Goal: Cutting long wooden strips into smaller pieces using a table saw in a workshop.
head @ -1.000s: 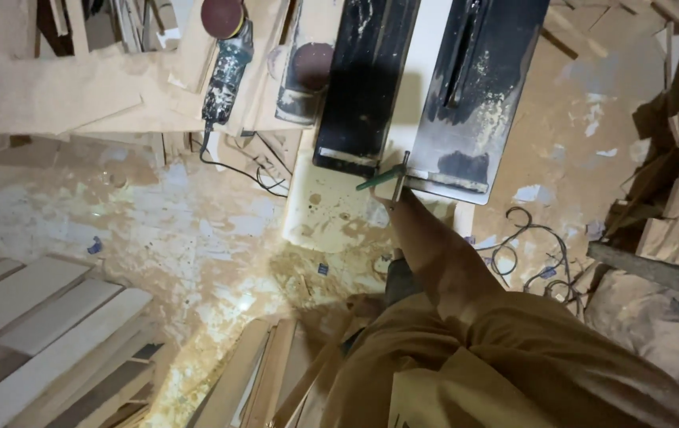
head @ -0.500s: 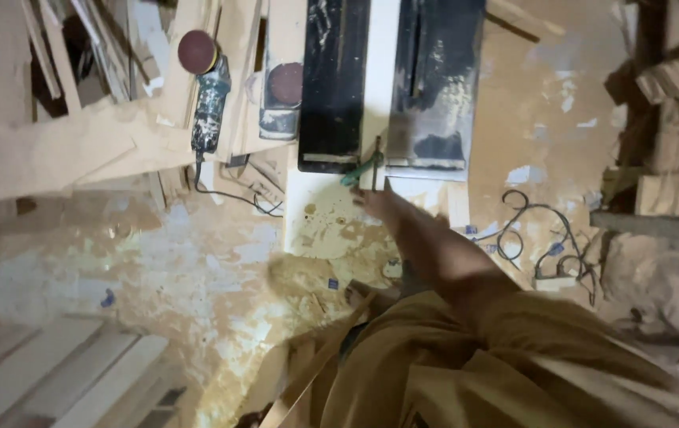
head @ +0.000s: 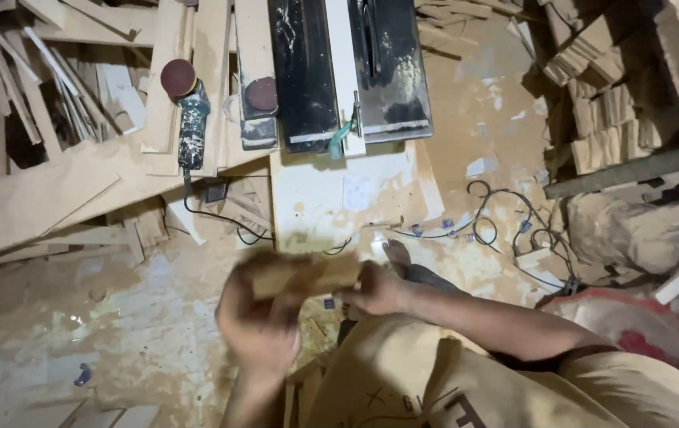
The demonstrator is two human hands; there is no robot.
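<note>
Holding a small flat wooden piece (head: 305,275) between both hands, I have it just in front of my body, above the dusty floor (head: 78,333); my left hand (head: 264,325) cups it from below with fingers curled round its near end, though motion blur keeps me from telling exactly how they lie; my right hand (head: 375,289) pinches the other end, fingers pressed against the wood; the piece lies roughly level, its long side running from one set of fingers to the other.

Beyond my fingers stands the table saw (head: 351,71), dark, with a pale fence strip down its middle and a green-handled lever (head: 339,136) at its near edge; a white board (head: 347,194) lies on the floor between the saw and my fingers; to the left of them, further off, a disc sander (head: 189,111) rests on pale boards (head: 54,190), its black cable (head: 220,218) trailing toward the white board; right of my right fingers a tangle of thin wires (head: 514,226) lies on the floor, and stacked wood blocks (head: 601,103) sit well beyond.

To handle this well, I judge I should steady both grips; keep the piece level; hold my fingers at the ends, clear of its middle; and slow the left hand, since the blur suggests it is moving fast.
</note>
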